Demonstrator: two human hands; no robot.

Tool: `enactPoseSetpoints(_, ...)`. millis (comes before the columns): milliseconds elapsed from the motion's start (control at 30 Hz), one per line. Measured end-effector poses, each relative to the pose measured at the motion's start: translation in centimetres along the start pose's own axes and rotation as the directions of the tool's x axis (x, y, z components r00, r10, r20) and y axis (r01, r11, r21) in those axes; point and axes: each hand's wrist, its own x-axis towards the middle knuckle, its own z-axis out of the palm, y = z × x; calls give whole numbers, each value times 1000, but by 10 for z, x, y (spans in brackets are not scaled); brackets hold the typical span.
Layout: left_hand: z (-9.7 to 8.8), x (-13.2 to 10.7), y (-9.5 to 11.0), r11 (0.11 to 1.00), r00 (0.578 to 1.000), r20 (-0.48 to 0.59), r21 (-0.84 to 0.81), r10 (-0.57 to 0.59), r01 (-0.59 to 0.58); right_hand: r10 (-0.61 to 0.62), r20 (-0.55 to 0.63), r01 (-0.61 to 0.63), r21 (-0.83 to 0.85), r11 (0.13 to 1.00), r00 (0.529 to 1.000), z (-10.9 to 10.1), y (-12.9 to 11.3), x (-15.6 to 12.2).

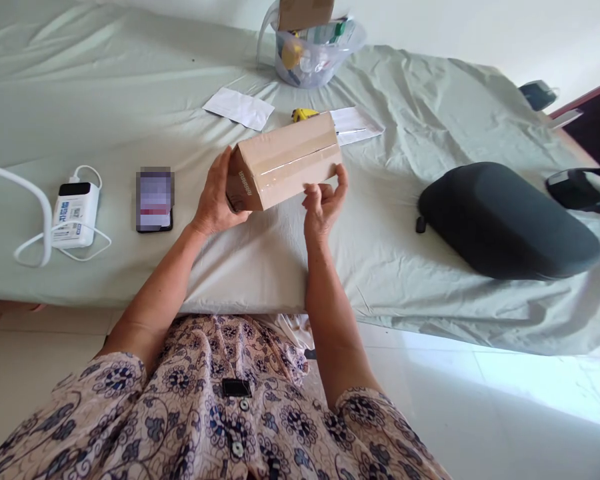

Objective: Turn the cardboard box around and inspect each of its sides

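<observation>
A brown cardboard box (290,160), with clear tape along its seam and small print on one end, is held tilted above the cloth-covered table. My left hand (216,197) grips the printed left end, thumb below and fingers up the side. At the box's lower right edge is my right hand (326,197), its fingers curled and touching the near side; whether it bears any weight I cannot tell. Just behind the box lie a yellow tape measure (305,115), partly hidden, and a white paper packet (357,125) with a thin dark item on it.
Another white paper (239,108) lies behind the box. At the back stands a clear plastic basket (310,63) filled with assorted items. To the left are a phone (155,200) and a white power bank (77,213) with cables. A black case (505,220) sits on the right.
</observation>
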Motion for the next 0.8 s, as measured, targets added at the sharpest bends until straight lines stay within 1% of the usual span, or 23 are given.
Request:
enactPoseSetpoints(133, -11, 2, -2, 995, 999, 38, -90, -29, 32, 72, -187, -72, 9, 997, 980, -14, 15, 11)
enactPoseSetpoints(200, -15, 2, -1, 988, 998, 60, -147, -31, 39, 74, -236, -76, -1, 997, 969, -17, 17, 13)
enactPoseSetpoints(267, -17, 1, 1, 974, 996, 55, -211, -76, 86, 49, -244, -54, -14, 998, 969, -17, 18, 13)
enactPoseSetpoints(367, -15, 0, 2, 928, 978, 6, -316, -209, 200, 29, -210, -30, -2, 1000, 977, -15, 16, 12)
enactPoseSetpoints(400, -14, 0, 1, 911, 972, -18, -352, -235, 214, 39, -189, -37, 13, 999, 981, -14, 16, 12)
enactPoseSetpoints(533, -11, 1, -9, 884, 966, -124, -442, -228, 152, 118, -99, -111, 75, 991, 988, -13, 16, 10)
enactPoseSetpoints(600, -11, 2, -14, 871, 953, -156, -463, -260, 162, 144, -77, -138, 81, 987, 987, -14, 16, 9)
enactPoseSetpoints(700, -8, 2, -17, 821, 913, -155, -512, -377, 252, 145, -44, -141, 73, 987, 988, -12, 15, 8)
enactPoseSetpoints(800, 2, -2, -11, 747, 892, -85, -585, -445, 316, 97, 55, -100, 56, 993, 994, -3, 10, 3)
